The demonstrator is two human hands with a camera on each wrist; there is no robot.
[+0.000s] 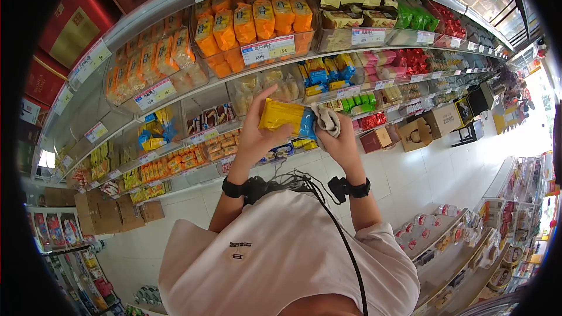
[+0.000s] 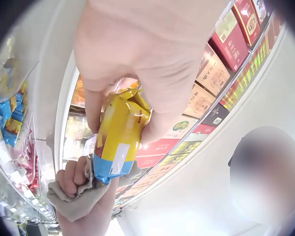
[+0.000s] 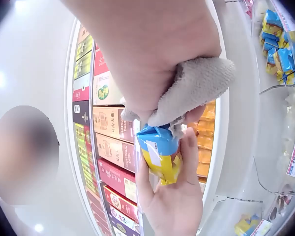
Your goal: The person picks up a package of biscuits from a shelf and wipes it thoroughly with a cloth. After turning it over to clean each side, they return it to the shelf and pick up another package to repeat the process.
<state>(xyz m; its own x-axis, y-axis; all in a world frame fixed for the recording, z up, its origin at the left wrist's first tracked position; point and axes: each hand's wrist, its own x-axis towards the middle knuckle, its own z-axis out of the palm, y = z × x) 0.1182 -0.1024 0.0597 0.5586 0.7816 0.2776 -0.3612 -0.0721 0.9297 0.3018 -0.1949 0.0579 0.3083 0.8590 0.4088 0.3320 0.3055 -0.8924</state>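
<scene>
A yellow and blue snack packet point(image 1: 282, 117) is held in front of the chest by the left hand point(image 1: 256, 138), thumb on one side and fingers on the other. The right hand point(image 1: 345, 147) grips a grey cloth point(image 1: 328, 120) right at the packet's blue end. In the left wrist view, a white label shows on the packet point(image 2: 119, 135), and curled fingers of the right hand point(image 2: 73, 177) bunch the cloth point(image 2: 76, 202). From the right wrist, the cloth point(image 3: 199, 88) hangs over the blue end, partly hiding the right fingers.
Tiered shelves carry clear bins of orange-wrapped snacks point(image 1: 254, 20) and similar blue and yellow packets point(image 1: 328, 71). Price tags point(image 1: 269, 50) line the shelf edges. Cardboard boxes point(image 1: 415, 134) stand on the floor at right. A black cable point(image 1: 339, 222) runs down the white shirt.
</scene>
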